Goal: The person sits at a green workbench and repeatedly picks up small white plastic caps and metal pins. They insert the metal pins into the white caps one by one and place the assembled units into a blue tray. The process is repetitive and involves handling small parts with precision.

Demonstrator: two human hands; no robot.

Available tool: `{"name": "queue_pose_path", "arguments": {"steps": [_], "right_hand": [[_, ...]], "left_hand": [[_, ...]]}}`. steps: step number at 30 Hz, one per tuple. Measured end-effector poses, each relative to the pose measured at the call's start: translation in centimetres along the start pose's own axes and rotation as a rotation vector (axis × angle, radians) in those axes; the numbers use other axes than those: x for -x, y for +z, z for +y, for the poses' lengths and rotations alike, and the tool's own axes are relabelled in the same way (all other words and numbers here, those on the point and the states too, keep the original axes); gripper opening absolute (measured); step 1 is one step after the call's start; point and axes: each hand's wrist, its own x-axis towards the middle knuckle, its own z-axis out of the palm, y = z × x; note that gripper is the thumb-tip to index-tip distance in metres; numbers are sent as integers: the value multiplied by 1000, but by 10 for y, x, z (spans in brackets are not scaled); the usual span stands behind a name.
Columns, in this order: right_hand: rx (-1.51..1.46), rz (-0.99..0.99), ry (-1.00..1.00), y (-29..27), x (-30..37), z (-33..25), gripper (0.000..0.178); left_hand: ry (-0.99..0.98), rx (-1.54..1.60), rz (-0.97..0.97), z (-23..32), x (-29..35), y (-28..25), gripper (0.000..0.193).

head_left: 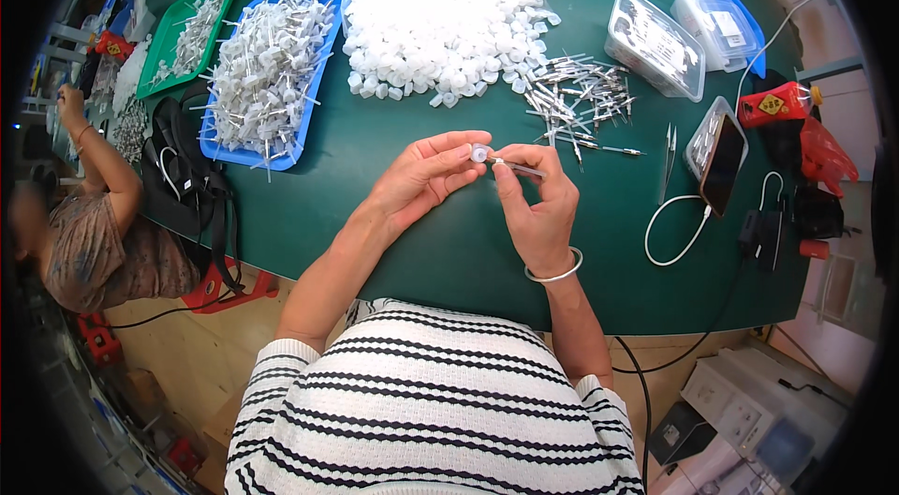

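Note:
Between the thumb and forefinger of my left hand [426,178] is a small white plastic cap [478,153], its round end facing up. Close against it, my right hand [541,205] pinches a thin metal rod [524,171] that points at the cap; whether the tip sits inside cannot be made out. Beyond my hands lies a big heap of white caps [440,22], spilling from a clear bag. To its right is a loose pile of thin metal rods [581,97]. A blue tray [208,141] at the left holds many caps with rods in them.
A green tray [150,73] with similar parts stands far left. At the right are a clear box [693,88] of parts, tweezers [668,162], a phone [721,167] with a white cable, and a red bottle [775,104]. Another person [103,223] sits at the left, beside a black backpack [178,167].

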Motion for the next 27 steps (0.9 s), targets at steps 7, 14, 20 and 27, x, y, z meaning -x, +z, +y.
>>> {"name": "queue_pose_path", "arguments": {"steps": [7, 14, 20, 27], "right_hand": [[1, 7, -14, 1, 0, 2, 11], [18, 13, 2, 0, 0, 2, 11], [19, 15, 26, -1, 0, 1, 11], [-12, 19, 41, -1, 0, 1, 11]], "left_hand": [[4, -8, -5, 0, 1, 1, 30], [-9, -14, -8, -2, 0, -1, 29], [-17, -26, -9, -2, 0, 1, 28], [-17, -22, -16, -2, 1, 2, 28]]}}
